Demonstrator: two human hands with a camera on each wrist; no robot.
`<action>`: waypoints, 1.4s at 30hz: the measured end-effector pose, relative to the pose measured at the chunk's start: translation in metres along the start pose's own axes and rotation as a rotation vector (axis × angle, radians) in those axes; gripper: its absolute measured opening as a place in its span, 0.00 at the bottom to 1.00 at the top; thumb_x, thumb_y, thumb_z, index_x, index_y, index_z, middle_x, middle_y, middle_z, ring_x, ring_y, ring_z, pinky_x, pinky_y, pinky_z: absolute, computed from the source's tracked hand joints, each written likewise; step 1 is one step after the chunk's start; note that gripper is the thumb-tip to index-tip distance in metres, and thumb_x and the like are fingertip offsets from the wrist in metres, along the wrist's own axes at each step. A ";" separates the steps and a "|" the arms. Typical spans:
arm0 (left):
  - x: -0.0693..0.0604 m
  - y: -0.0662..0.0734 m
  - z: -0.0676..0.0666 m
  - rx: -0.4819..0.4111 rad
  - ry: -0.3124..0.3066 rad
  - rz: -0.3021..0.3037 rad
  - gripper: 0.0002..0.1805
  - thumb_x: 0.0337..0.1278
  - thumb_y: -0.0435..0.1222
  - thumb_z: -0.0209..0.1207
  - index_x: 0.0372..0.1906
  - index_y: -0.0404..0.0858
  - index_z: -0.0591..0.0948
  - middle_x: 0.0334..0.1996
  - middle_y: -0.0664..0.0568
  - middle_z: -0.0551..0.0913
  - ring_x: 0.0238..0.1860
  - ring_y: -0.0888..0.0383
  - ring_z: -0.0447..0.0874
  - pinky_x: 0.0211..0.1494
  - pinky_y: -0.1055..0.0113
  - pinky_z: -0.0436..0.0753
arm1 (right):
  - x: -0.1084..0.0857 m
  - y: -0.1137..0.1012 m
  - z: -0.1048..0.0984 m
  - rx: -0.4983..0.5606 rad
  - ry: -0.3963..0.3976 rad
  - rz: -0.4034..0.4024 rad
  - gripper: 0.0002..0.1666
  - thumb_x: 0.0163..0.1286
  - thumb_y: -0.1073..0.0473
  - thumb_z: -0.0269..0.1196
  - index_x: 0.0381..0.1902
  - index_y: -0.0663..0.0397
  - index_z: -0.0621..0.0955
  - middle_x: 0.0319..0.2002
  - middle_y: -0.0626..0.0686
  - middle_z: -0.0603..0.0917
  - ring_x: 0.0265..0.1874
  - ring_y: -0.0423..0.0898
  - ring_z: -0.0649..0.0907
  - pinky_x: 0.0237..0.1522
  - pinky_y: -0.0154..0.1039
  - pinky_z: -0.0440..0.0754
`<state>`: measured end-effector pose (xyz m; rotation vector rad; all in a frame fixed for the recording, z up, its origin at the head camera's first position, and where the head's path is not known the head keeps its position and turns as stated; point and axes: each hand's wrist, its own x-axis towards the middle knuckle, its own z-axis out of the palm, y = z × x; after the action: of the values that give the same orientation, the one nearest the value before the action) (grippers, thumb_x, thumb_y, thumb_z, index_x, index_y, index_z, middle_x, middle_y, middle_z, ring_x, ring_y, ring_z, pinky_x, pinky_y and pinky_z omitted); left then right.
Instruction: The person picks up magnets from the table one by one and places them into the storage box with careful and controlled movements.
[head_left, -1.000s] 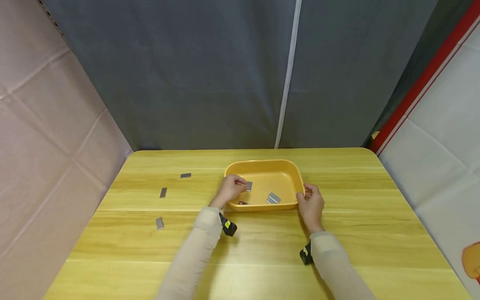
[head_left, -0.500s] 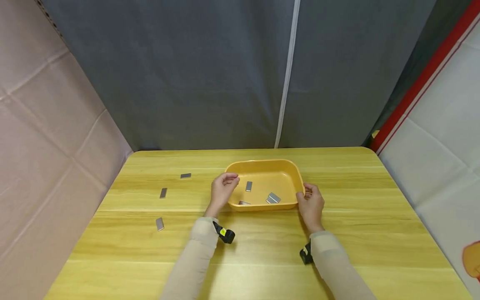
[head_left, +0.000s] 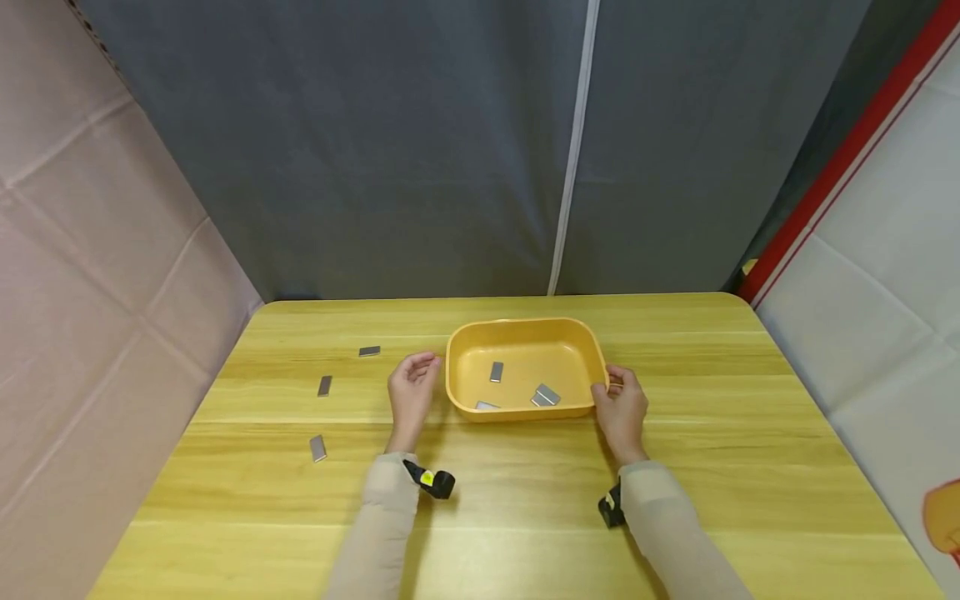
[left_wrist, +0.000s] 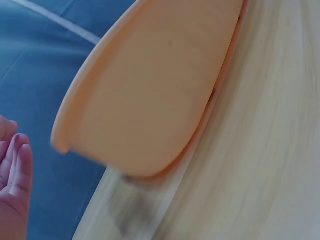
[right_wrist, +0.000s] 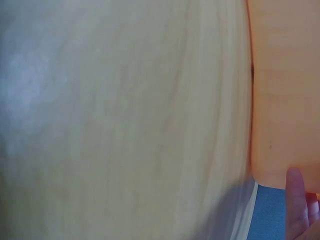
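Note:
A yellow plastic tray (head_left: pixel 528 350) stands on the table, and several small grey metallic rectangles (head_left: pixel 497 372) lie in it. My right hand (head_left: pixel 621 414) grips the tray's right rim. In the right wrist view its thumb presses the outer wall of the tray (right_wrist: pixel 285 100). Just left of the tray, my left hand (head_left: pixel 411 396) is raised with loosely bent fingers and nothing visible in it. The left wrist view shows those fingers (left_wrist: pixel 20 172) apart from the tray. Three more grey rectangles rest on the table at left: a far one (head_left: pixel 369 351), a middle one (head_left: pixel 324 385) and a near one (head_left: pixel 318 448).
The wooden table (head_left: pixel 517 525) has a grey curtain (head_left: pixel 420 167) behind its far edge. Pale fabric walls hang at the left (head_left: pixel 112 275) and the right (head_left: pixel 885 275). Each wrist carries a small black camera, such as the left camera (head_left: pixel 442 484).
My left hand has drawn back leftward out of the tray, away from the grey rectangle it was touching, which now lies inside. My right hand keeps its grip on the rim.

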<state>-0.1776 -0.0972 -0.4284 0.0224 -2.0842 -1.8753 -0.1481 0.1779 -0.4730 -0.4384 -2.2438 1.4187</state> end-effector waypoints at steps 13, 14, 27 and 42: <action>0.010 -0.030 -0.057 0.057 0.236 -0.083 0.11 0.50 0.29 0.59 0.38 0.25 0.78 0.34 0.36 0.79 0.26 0.69 0.76 0.30 0.81 0.75 | 0.000 0.000 0.000 -0.010 0.006 0.003 0.19 0.54 0.69 0.55 0.46 0.66 0.74 0.39 0.62 0.77 0.35 0.52 0.78 0.33 0.34 0.74; 0.010 -0.033 -0.061 0.064 0.271 -0.087 0.11 0.50 0.30 0.59 0.38 0.25 0.79 0.34 0.36 0.79 0.25 0.70 0.76 0.30 0.82 0.75 | -0.001 0.000 0.000 -0.011 0.005 0.004 0.19 0.54 0.69 0.55 0.46 0.66 0.74 0.39 0.62 0.77 0.35 0.53 0.78 0.34 0.35 0.75; 0.001 -0.043 -0.111 0.302 0.244 -0.270 0.13 0.52 0.35 0.58 0.42 0.31 0.79 0.35 0.44 0.79 0.26 0.72 0.72 0.28 0.82 0.71 | 0.001 -0.002 -0.001 -0.023 0.015 -0.013 0.19 0.53 0.70 0.55 0.46 0.68 0.74 0.39 0.64 0.77 0.34 0.54 0.79 0.29 0.24 0.72; -0.016 -0.049 -0.143 0.331 0.320 -0.298 0.15 0.49 0.32 0.59 0.41 0.27 0.78 0.27 0.55 0.77 0.24 0.73 0.71 0.26 0.83 0.71 | 0.002 -0.001 0.000 -0.023 0.025 -0.009 0.19 0.53 0.70 0.54 0.45 0.67 0.74 0.38 0.64 0.78 0.34 0.55 0.79 0.36 0.45 0.77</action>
<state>-0.1358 -0.2376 -0.4687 0.6984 -2.2201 -1.5226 -0.1495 0.1784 -0.4716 -0.4513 -2.2416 1.3764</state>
